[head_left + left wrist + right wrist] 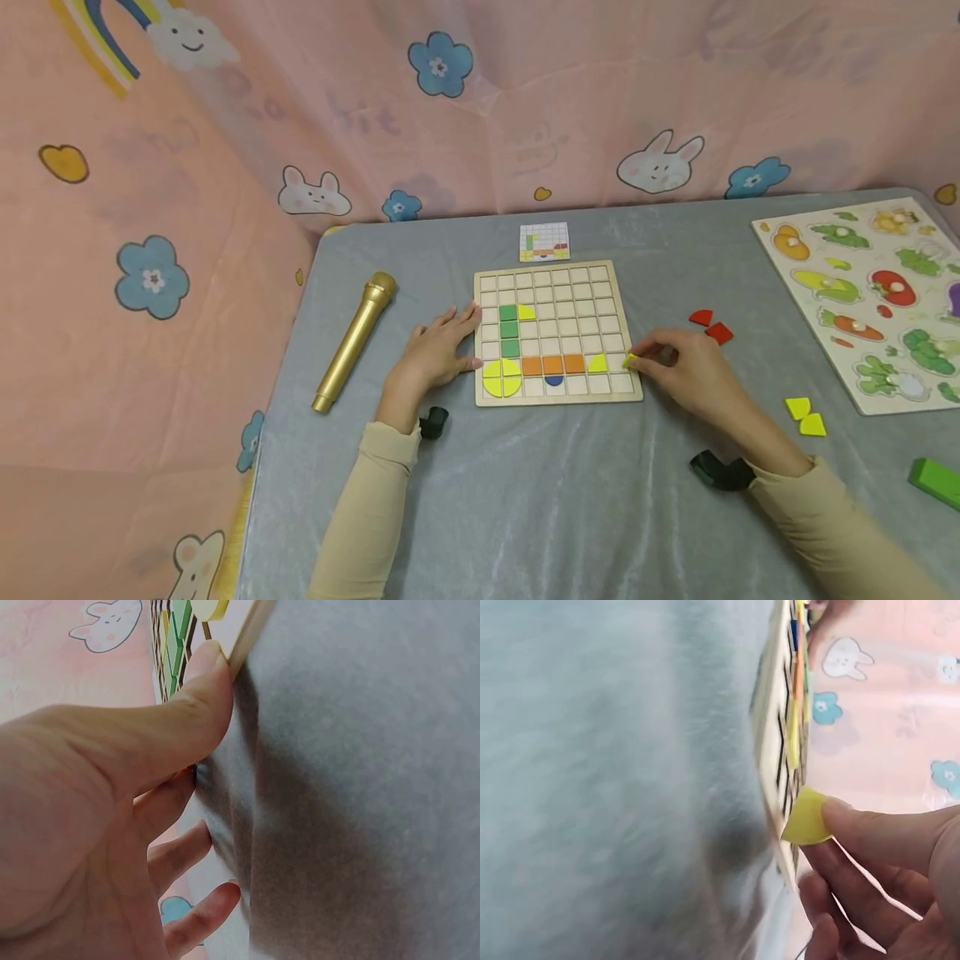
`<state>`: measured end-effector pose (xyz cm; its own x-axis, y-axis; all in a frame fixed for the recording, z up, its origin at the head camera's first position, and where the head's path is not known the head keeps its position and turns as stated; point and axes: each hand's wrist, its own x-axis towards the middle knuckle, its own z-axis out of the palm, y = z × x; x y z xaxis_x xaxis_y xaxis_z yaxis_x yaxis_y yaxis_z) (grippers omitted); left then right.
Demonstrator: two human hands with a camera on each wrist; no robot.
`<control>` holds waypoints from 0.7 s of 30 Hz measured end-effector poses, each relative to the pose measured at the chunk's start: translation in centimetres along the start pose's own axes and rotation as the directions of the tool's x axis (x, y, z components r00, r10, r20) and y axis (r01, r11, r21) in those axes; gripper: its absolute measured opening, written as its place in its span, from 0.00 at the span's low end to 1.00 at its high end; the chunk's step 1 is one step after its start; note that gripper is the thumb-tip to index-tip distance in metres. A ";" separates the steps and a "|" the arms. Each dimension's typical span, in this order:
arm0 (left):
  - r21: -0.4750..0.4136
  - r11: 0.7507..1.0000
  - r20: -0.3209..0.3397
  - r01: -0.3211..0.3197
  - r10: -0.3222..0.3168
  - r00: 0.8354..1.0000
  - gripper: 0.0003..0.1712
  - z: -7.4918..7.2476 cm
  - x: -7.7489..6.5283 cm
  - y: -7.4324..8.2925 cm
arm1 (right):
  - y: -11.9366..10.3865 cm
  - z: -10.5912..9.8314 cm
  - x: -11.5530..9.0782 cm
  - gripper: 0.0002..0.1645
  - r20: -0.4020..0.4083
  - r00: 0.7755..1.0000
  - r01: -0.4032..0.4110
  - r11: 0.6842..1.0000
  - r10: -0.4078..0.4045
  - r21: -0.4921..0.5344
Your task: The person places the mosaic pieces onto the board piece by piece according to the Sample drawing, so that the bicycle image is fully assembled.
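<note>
A wooden grid board (558,333) lies on the table with flat coloured pieces in its cells: green squares (509,330), orange squares (552,365), a yellow circle of quarter pieces (501,378), a blue half circle (554,380) and single yellow quarter pieces. Between thumb and fingers, my right hand (693,379) pinches a yellow quarter-circle piece (807,817) at the board's right edge. My left hand (431,354) rests along the left edge, fingers extended, its thumb (202,697) touching the rim. Above the board lies a small pattern card (544,242).
Two red quarter pieces (719,333) and two yellow ones (812,425) lie to the right. A gold microphone (354,342) is on the left. Farther right are a vegetable puzzle board (862,308) and a green block (936,482). A pink printed curtain (510,125) hangs behind the table.
</note>
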<state>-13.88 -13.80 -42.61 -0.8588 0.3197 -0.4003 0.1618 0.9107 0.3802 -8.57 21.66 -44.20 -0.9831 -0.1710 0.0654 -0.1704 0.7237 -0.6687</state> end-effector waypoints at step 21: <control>0.009 1.000 -0.006 -0.005 0.005 1.000 0.52 0.2 0.2 -0.2 | -1.3 1.5 1.5 0.05 0.074 0.997 -0.036 0.999 0.037 -0.015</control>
<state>-13.96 -13.87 -42.88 -0.8610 0.3229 -0.3930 0.1708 0.9113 0.3746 -9.72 19.48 -44.37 -0.9810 -0.1932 -0.0145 -0.1358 0.7392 -0.6596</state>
